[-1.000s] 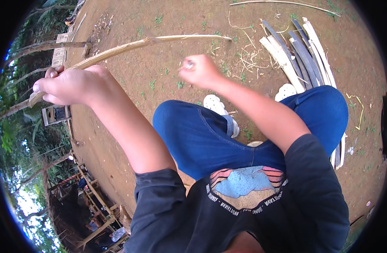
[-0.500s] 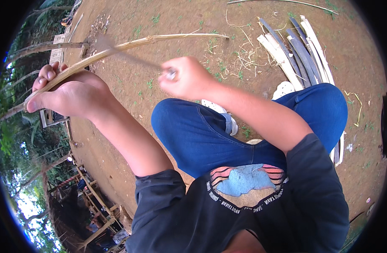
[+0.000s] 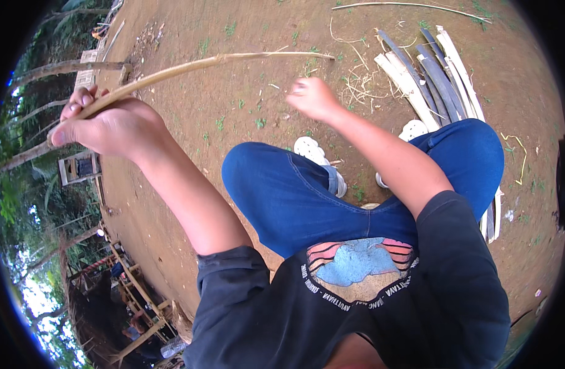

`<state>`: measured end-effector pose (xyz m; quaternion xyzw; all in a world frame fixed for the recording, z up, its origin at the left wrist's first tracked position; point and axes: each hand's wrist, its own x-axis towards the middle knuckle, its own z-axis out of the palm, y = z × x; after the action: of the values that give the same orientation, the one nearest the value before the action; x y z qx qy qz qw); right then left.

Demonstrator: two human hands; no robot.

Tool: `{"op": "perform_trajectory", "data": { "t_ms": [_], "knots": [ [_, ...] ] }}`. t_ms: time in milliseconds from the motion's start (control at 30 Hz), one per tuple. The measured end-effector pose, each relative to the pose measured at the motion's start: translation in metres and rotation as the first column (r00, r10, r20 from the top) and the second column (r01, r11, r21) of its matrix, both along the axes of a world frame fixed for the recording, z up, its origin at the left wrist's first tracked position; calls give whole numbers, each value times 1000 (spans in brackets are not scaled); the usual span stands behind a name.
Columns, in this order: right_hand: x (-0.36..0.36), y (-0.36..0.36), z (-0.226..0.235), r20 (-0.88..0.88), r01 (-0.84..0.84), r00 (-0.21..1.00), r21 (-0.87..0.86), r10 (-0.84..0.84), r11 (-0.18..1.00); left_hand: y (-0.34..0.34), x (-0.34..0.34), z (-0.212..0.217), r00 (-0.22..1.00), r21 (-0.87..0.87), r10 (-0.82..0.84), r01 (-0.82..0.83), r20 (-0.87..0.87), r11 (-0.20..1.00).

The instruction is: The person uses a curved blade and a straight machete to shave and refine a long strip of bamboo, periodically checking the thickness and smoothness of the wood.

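Observation:
My left hand point(image 3: 119, 129) is raised at the left, closed round the near end of a long, pale bamboo strip point(image 3: 175, 71). Beyond that grip the strip curves away over the ground to the right, with a node about midway and a loose sliver near its far end. Out in front of my knees, apart from the strip, my right hand point(image 3: 314, 98) makes a fist round a knife handle point(image 3: 299, 88). Only a little of the handle shows at the fist, and the blade cannot be made out now; half a second ago it was a dark blur.
Pale and dark split bamboo strips point(image 3: 442, 83) lie beside my right knee. Thin shavings point(image 3: 359, 86) are scattered near them on the dirt ground point(image 3: 184, 147). A thin pole point(image 3: 411, 6) lies at the far edge. At the left stand a bamboo fence point(image 3: 135, 286) and trees.
My right hand has moved right and slightly away, off the bamboo strip, and the blurred blade no longer shows across it. My left hand and the strip's near end have shifted slightly right.

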<state>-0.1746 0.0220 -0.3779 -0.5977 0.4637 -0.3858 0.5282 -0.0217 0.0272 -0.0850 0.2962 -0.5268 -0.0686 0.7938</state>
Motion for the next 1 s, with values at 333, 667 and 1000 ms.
{"op": "perform_trajectory", "data": {
  "t_ms": [333, 667, 1000],
  "knots": [
    [9, 51, 147, 215, -210, 935, -300, 280, 931, 14, 20, -3, 943, 5, -334, 334, -15, 943],
    [18, 27, 59, 146, -72, 986, -78, 83, 994, 12, 38, -3, 935, 25, -355, 356, -22, 934],
    [8, 13, 27, 26, 17, 1000, -90, -14, 996, 0, 41, -5, 956, -2, -261, 263, -131, 965]
  ]
}}
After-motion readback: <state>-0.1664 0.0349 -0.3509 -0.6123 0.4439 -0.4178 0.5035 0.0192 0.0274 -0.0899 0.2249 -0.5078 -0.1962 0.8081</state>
